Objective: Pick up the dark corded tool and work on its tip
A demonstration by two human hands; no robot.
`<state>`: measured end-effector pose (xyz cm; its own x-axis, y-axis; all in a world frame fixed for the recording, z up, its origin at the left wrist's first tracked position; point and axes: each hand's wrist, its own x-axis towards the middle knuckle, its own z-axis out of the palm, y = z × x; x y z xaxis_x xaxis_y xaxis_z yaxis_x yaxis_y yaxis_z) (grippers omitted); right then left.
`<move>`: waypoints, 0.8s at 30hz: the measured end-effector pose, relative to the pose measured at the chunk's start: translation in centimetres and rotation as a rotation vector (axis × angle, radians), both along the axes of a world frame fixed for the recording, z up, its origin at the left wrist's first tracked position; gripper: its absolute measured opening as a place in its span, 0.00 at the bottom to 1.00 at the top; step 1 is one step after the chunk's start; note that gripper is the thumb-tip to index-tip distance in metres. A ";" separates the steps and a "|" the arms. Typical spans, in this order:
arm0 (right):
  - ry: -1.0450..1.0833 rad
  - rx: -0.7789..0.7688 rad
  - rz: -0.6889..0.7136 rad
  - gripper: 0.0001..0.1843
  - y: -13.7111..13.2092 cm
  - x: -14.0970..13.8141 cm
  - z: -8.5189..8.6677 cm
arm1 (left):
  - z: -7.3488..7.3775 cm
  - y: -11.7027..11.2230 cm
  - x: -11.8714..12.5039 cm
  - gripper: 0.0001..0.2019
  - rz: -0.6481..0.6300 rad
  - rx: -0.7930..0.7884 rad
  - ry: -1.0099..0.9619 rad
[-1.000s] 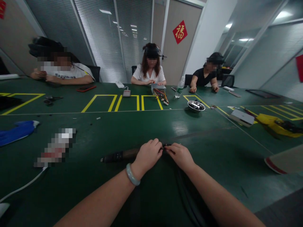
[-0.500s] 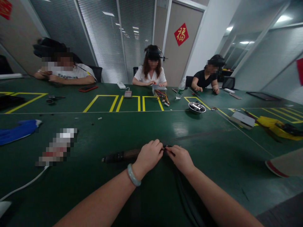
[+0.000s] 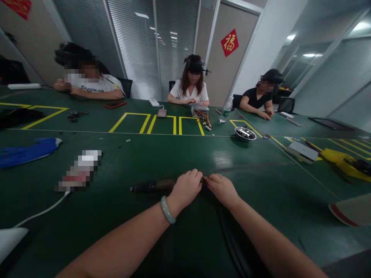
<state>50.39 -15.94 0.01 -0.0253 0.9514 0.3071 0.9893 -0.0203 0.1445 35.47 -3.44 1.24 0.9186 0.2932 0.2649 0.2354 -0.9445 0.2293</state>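
A long dark cylindrical tool, by its look an electric screwdriver (image 3: 156, 186), lies on the green table with its narrow tip pointing left. My left hand (image 3: 187, 188) is closed around its rear end, a pale bangle (image 3: 167, 210) on the wrist. Close beside it, my right hand (image 3: 224, 190) pinches the black cable (image 3: 227, 235) where it meets the screwdriver. The fingertips of both hands nearly touch, and they hide most of that joint. From under my right hand the cable runs down toward the table's near edge.
To the left lie a blue glove (image 3: 31, 151) and a blurred-out device with a white cord (image 3: 48, 214). A metal bowl (image 3: 245, 134), a water bottle (image 3: 226, 110) and a grey box with coloured wires (image 3: 199, 109) stand farther back. Several people sit opposite. A cup-like object (image 3: 352, 210) is at right.
The view has shifted a little, so most things sit farther right. Both hands keep their hold at the joint. The far-right person's hands have come together.
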 end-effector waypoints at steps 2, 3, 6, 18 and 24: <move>-0.014 0.015 0.031 0.09 0.1 0.0 0.2 | 0.3 -0.1 -0.2 0.07 0.004 0.003 -0.001; -0.014 0.022 0.047 0.09 0.1 0.0 0.3 | 0.5 -0.2 -0.4 0.09 0.002 0.007 -0.003; 0.009 0.025 0.090 0.11 -0.1 0.2 0.1 | 1.3 -0.6 -1.2 0.13 -0.036 0.030 -0.043; -0.004 0.034 0.137 0.13 -0.1 1.5 -1.7 | 0.1 -2.5 -9.4 0.14 -0.358 -0.133 -0.014; 0.048 0.034 0.147 0.11 0.6 1.7 -1.2 | -0.1 -2.0 -9.7 0.14 -0.403 -0.191 0.022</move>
<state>52.10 -15.36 -1.16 -0.1477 0.9276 0.3431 0.9878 0.1209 0.0984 25.76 -5.46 1.13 0.9744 -0.0480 0.2195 -0.1362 -0.9030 0.4074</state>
